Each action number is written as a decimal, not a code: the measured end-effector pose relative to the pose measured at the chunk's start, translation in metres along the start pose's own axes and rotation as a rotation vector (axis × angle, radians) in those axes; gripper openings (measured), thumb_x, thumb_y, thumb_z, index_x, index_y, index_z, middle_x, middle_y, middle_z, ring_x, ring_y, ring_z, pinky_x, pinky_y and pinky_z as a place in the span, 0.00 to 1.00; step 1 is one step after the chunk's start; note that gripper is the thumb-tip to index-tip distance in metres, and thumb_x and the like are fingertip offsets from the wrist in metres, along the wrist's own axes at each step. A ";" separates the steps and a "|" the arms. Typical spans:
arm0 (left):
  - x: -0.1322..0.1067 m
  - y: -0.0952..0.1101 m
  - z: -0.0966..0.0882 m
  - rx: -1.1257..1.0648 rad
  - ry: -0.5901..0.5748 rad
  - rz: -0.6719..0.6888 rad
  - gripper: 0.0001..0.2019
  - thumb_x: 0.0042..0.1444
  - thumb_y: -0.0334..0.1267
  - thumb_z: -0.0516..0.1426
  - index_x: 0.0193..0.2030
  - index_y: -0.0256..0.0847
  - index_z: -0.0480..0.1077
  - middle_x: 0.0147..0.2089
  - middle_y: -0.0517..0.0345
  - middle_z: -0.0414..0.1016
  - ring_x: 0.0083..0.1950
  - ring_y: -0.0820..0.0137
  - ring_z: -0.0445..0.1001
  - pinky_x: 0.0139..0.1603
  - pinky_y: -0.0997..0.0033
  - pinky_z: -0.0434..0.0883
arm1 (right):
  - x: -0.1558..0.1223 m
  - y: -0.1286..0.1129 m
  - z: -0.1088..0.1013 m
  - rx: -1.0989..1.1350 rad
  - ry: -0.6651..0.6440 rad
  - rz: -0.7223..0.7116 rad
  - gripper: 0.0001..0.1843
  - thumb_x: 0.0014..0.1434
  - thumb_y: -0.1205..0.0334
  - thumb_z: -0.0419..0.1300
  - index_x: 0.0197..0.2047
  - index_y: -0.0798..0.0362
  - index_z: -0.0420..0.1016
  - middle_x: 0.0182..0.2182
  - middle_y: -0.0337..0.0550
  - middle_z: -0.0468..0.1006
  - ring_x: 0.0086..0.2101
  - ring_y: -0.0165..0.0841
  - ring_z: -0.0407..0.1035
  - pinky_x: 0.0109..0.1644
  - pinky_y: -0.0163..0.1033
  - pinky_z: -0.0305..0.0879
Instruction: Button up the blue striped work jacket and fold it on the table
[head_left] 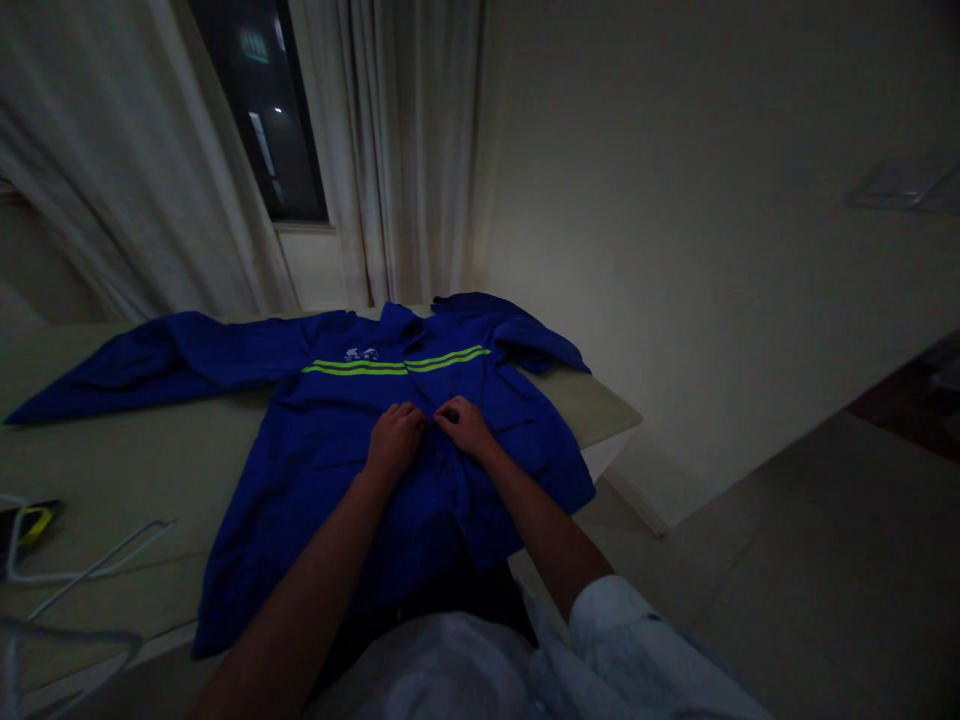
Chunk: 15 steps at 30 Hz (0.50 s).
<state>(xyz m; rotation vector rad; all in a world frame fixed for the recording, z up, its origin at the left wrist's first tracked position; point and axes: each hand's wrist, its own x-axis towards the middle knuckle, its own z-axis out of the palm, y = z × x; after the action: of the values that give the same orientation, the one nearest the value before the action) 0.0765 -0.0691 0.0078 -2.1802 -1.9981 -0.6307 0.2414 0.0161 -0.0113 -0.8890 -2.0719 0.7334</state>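
Note:
A blue work jacket [300,430] with yellow-green chest stripes lies front up on the table, its collar toward the window. One sleeve stretches out to the left; the other is bent back at the upper right. My left hand [397,438] is closed on the jacket's front edge near the middle of the chest. Just beside it, my right hand [463,425] pinches the other side of the front opening. The fingertips of both hands nearly meet there. Whether a button lies between them is too dark to see.
The pale table [135,470] ends at a corner on the right, beside the wall [675,250]. White wire hangers [97,570] and a dark item with a yellow part [34,525] lie at the left. Curtains [405,150] hang by the window behind.

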 end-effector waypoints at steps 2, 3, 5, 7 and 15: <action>0.000 -0.002 0.000 -0.028 -0.008 -0.009 0.10 0.66 0.33 0.55 0.44 0.45 0.80 0.46 0.50 0.79 0.51 0.56 0.73 0.54 0.58 0.69 | 0.000 0.000 0.001 -0.026 -0.003 -0.004 0.03 0.60 0.69 0.67 0.35 0.53 0.83 0.35 0.41 0.78 0.36 0.31 0.72 0.47 0.37 0.68; -0.001 -0.003 0.000 -0.043 -0.013 -0.010 0.11 0.66 0.33 0.55 0.44 0.46 0.80 0.46 0.50 0.79 0.51 0.56 0.74 0.54 0.58 0.69 | 0.001 0.000 0.001 -0.042 -0.004 -0.005 0.04 0.59 0.70 0.67 0.35 0.53 0.83 0.35 0.41 0.78 0.36 0.32 0.72 0.46 0.37 0.68; -0.002 -0.005 0.000 -0.079 -0.024 -0.007 0.11 0.65 0.33 0.56 0.44 0.47 0.81 0.47 0.51 0.79 0.50 0.57 0.74 0.53 0.59 0.70 | 0.001 -0.001 0.001 -0.067 0.002 -0.003 0.04 0.58 0.71 0.67 0.33 0.53 0.83 0.34 0.41 0.78 0.36 0.32 0.72 0.46 0.37 0.68; -0.003 -0.006 0.000 -0.123 -0.029 -0.007 0.12 0.63 0.33 0.56 0.46 0.47 0.81 0.48 0.52 0.80 0.50 0.59 0.75 0.54 0.61 0.70 | 0.001 -0.002 0.000 -0.077 0.006 -0.002 0.04 0.56 0.71 0.67 0.33 0.52 0.83 0.34 0.41 0.78 0.35 0.32 0.71 0.46 0.37 0.68; -0.001 -0.011 0.004 -0.221 -0.035 -0.028 0.11 0.64 0.40 0.57 0.49 0.45 0.79 0.47 0.52 0.78 0.49 0.59 0.75 0.52 0.61 0.71 | 0.000 -0.003 -0.001 -0.074 -0.020 0.006 0.05 0.55 0.72 0.67 0.33 0.53 0.82 0.34 0.40 0.77 0.36 0.32 0.71 0.46 0.37 0.68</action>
<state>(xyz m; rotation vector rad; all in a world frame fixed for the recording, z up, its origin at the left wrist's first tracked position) 0.0666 -0.0677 0.0016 -2.3021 -2.0688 -0.8612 0.2408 0.0144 -0.0086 -0.9318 -2.1270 0.6754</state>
